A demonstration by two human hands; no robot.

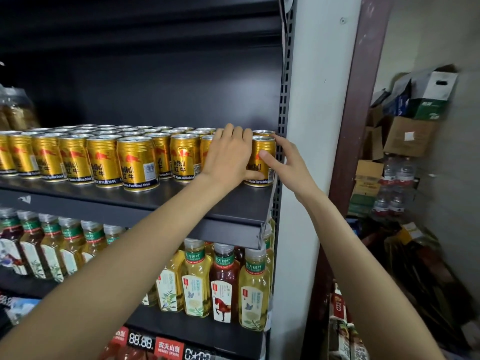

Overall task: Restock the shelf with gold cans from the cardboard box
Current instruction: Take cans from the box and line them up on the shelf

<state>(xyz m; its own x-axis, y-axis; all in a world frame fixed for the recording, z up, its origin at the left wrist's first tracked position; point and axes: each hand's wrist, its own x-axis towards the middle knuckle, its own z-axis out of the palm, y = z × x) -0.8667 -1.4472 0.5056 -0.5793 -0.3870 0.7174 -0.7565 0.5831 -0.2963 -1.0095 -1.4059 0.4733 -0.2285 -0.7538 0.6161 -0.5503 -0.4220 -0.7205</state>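
Note:
Several rows of gold cans [136,162] fill the dark shelf [233,203] from the left edge to its right end. My left hand [230,154] lies over the cans near the right end, its thumb curled under the front of the rightmost gold can [263,152]. My right hand [285,159] touches that same can from the right, thumb on its face and fingers behind it. The can stands upright on the shelf at the front right corner. The cardboard box of cans is out of view.
A perforated shelf upright [281,141] and a white pillar [311,126] stand just right of the can. Tea bottles [223,281] fill the shelf below. Stacked cartons [413,113] and water bottles [394,183] crowd the far right corner.

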